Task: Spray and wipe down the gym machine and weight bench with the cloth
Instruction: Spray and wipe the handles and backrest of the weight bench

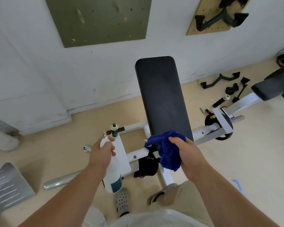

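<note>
A black padded backrest of the gym machine rises in the middle, set on a white metal frame. My left hand grips a white spray bottle with a teal label, its nozzle end up near a black-capped handle post. My right hand is closed on a bunched blue cloth, held at the pad's near lower end. A second dark bench pad sits at the far right.
A weight plate hangs on the frame's right arm. Black cable handles lie on the floor by the wall. A chrome bar and a ribbed metal plate lie lower left. My sandalled feet stand close to the frame.
</note>
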